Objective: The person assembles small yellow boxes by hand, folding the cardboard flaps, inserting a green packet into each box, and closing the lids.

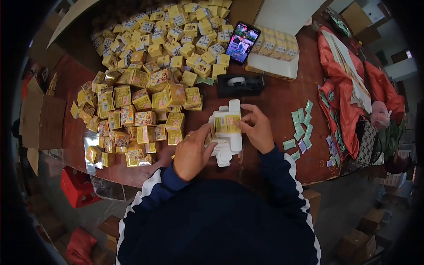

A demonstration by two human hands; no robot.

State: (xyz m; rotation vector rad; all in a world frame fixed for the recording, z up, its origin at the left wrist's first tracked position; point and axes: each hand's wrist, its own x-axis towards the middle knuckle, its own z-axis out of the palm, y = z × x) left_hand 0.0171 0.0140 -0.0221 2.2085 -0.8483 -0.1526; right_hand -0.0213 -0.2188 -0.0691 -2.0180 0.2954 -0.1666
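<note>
A small carton with a yellow printed panel and white flaps lies partly unfolded before me. At its right edge my right hand pinches it between thumb and forefinger. My left hand rests at its left side, fingers stretched out against the edge and thumb spread apart. Below the carton, more white flaps show, seemingly of flat cartons underneath. To the left of my left hand is a heap of gold-yellow boxes, many of them shiny.
A large cardboard box spills small yellow packs at the back. A lit phone leans near a black tape dispenser and a white tray of boxes. Green sachets lie right, near a red bag. A red stool stands left.
</note>
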